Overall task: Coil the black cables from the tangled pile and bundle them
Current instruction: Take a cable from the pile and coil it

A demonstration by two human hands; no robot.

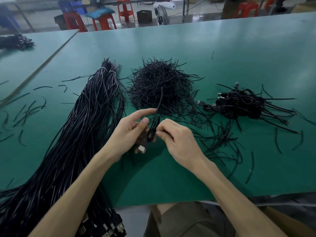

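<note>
Beyond the lap (184,218), over the green surface (171,178), the left hand (127,132) pinches in its grip a small coiled cable (153,128) so the loops do not spring open. The right hand (179,139) pinches the coil's side, probably to wind the free tail (159,100). Straight cables (82,125) wait at the left, finished coils (239,103) at the right.

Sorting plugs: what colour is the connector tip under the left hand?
Silvery-white connector tip, shown in the head view.

Two bare hands meet in the middle.
The left hand (130,132) reaches from 7 o'clock, its first finger straight toward 2 o'clock. The right hand (177,139) reaches from 5 o'clock. Both pinch one thin black cable coil (153,130).
</note>
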